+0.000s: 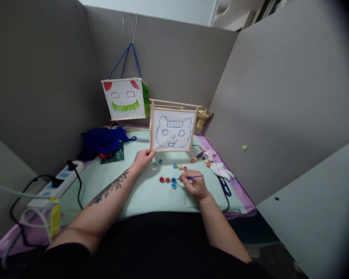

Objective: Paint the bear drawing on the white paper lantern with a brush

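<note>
Paintbrush sits pinched in the closed grip of the right hand, its tip at the row of small paint pots on the near middle of the worktop, while the left hand grips the lower left corner of the wooden frame, holding it upright at the far middle with its blue-outlined bear face toward the person. Judging by this, loading colour is the step in hand. Next comes lifting the wet tip to the paper without drips, frame kept steady.

dim, soft, dark vignetted right edge
</note>
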The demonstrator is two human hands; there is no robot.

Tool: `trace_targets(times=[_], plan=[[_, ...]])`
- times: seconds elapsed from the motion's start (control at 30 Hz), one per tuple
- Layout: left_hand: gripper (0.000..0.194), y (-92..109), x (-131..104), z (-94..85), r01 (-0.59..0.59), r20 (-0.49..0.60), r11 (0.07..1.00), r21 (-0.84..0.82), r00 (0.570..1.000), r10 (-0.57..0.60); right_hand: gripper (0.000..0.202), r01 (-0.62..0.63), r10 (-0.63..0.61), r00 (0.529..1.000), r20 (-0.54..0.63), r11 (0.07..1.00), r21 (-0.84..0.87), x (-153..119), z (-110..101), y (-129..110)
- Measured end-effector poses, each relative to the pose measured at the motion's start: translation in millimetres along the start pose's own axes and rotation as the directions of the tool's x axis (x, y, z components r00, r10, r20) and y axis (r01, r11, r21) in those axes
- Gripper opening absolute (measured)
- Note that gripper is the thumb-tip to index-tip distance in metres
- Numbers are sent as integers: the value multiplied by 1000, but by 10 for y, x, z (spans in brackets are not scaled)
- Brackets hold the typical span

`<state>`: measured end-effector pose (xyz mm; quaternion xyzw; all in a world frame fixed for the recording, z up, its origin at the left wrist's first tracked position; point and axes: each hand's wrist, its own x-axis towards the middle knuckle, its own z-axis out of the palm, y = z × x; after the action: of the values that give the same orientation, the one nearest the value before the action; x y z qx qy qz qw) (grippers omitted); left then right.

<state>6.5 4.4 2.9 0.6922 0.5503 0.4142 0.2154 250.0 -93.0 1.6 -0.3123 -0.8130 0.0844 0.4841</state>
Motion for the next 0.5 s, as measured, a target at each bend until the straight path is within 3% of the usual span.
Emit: trace_targets(times=[0.5], plan=[[42,-8,4,4,2,-6,1000,-10,1000,-2,15,-1,1,1000,16,999,-36,5,29,30]])
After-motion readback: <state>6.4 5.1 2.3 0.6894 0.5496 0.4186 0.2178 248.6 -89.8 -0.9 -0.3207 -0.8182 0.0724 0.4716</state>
